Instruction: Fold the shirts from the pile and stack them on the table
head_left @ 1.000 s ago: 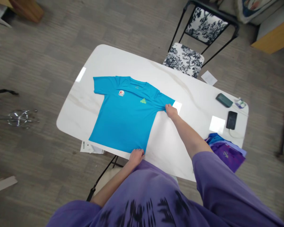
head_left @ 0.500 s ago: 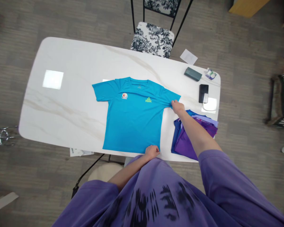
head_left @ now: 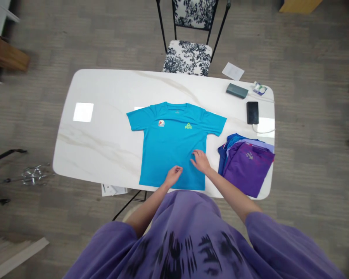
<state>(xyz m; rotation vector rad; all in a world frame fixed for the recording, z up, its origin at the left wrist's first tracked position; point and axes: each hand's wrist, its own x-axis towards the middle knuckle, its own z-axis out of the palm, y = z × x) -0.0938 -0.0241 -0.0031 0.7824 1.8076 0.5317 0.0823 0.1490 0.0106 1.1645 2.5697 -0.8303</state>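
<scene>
A blue short-sleeved T-shirt (head_left: 168, 151) lies spread flat, front up, its collar toward the far side. It bears a round red-and-white badge on the left and a green logo on the right. Over its lower middle is my left hand (head_left: 173, 176), fingers curled together with nothing visible in them. My right hand (head_left: 201, 161) is over the shirt's lower right part, its fingers bent but apart and holding nothing. Whether either hand touches the cloth, I cannot tell.
Right of the shirt lies a pile of folded clothes with a purple shirt (head_left: 247, 166) on top. Behind it on the white table (head_left: 99, 155) are a black phone (head_left: 252, 112) with a cable, a dark case (head_left: 237, 91) and a small packet (head_left: 260, 88). A patterned chair (head_left: 189, 58) stands beyond.
My right hand has let go of the shirt's right sleeve area and come down toward me. My left hand has left the bottom hem and moved up over the shirt. The sleeve now lies flatter.
</scene>
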